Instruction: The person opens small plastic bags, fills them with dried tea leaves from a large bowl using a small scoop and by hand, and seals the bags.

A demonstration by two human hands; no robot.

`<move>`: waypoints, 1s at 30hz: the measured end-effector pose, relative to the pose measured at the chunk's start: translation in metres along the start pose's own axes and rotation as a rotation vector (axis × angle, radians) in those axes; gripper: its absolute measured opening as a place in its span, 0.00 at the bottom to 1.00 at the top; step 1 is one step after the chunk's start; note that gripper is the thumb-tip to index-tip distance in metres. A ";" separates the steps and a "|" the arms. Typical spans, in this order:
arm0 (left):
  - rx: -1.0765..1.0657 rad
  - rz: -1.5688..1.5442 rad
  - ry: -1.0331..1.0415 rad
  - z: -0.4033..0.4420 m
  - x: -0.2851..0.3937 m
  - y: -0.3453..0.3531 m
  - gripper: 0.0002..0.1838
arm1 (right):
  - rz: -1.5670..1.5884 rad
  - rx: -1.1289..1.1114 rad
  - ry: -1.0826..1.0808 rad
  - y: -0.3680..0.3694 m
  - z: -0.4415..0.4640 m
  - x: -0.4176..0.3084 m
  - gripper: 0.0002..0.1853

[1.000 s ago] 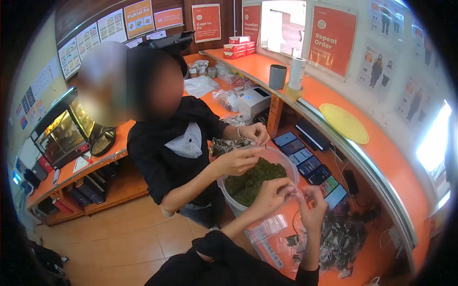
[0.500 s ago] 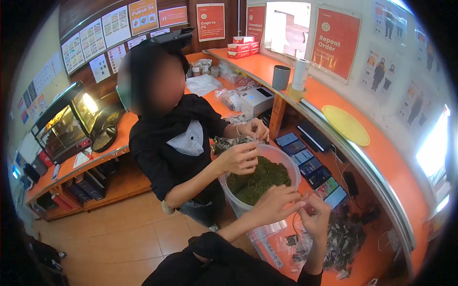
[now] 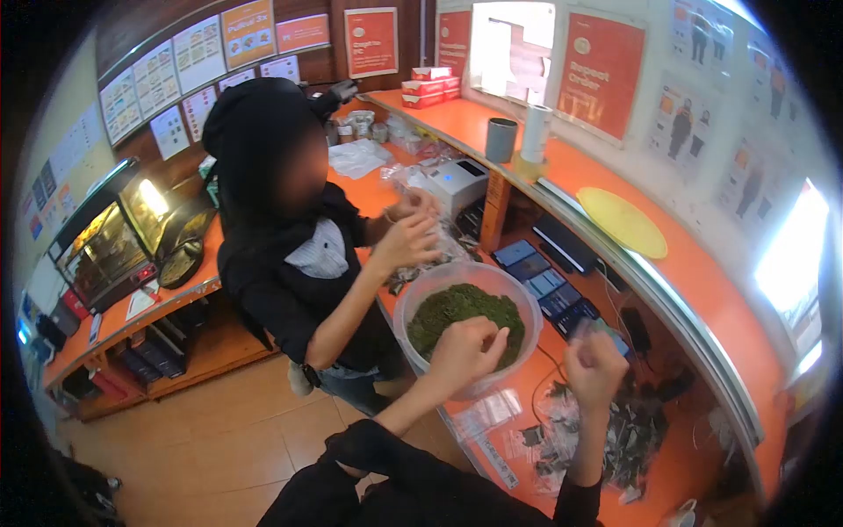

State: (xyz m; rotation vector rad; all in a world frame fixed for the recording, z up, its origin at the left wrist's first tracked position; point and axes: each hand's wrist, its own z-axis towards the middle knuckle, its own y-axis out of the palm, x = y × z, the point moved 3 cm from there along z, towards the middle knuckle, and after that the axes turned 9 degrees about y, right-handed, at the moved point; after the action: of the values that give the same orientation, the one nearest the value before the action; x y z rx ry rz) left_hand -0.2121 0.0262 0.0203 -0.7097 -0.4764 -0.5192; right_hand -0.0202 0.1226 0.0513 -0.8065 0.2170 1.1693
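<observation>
A round translucent plastic tub (image 3: 406, 327) holds a heap of dark green, finely shredded dry stuff (image 3: 470, 303). My left hand (image 3: 467, 350) is over the tub's near side, its fingers curled together; whatever they pinch is hidden. Farther right, my right hand (image 3: 597, 367) is closed, with a small clear plastic bag (image 3: 583, 328) blurred at its fingertips. Below it lies a pile of small clear packets (image 3: 637, 430) with dark green contents. Flat empty-looking plastic bags (image 3: 492, 413) rest at the counter edge near the tub.
Across the tub stands a co-worker in black (image 3: 281, 263), hands (image 3: 411, 237) raised near more packets. Several phones (image 3: 544, 281) lie in a row beside the tub. A white printer (image 3: 457, 183) stands behind. The raised shelf carries a yellow oval lid (image 3: 622, 221) and a grey cup (image 3: 501, 140).
My hands have parted: the left moved left over the tub, the right slightly up and right with the bag. The co-worker's hands moved left, away from the tub. The view shifted slightly.
</observation>
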 end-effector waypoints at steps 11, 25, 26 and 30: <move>-0.166 -0.355 0.042 -0.008 0.021 0.017 0.14 | 0.169 -0.148 -0.121 0.023 -0.013 -0.013 0.06; -0.056 -0.182 0.072 -0.009 -0.008 -0.005 0.43 | 0.235 -0.211 -0.069 0.029 0.020 -0.022 0.06; -0.007 -0.079 -0.021 -0.007 -0.013 -0.013 0.46 | 0.182 -0.215 -0.009 0.028 0.025 -0.024 0.05; 0.112 0.473 0.191 0.002 0.020 -0.025 0.45 | 0.250 -0.275 -0.009 0.058 0.021 -0.040 0.04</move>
State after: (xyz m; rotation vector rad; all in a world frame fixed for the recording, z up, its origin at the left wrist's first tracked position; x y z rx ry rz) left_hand -0.2121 0.0059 0.0456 -0.6314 -0.1462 -0.1116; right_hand -0.0926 0.1161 0.0624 -1.0357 0.1538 1.4588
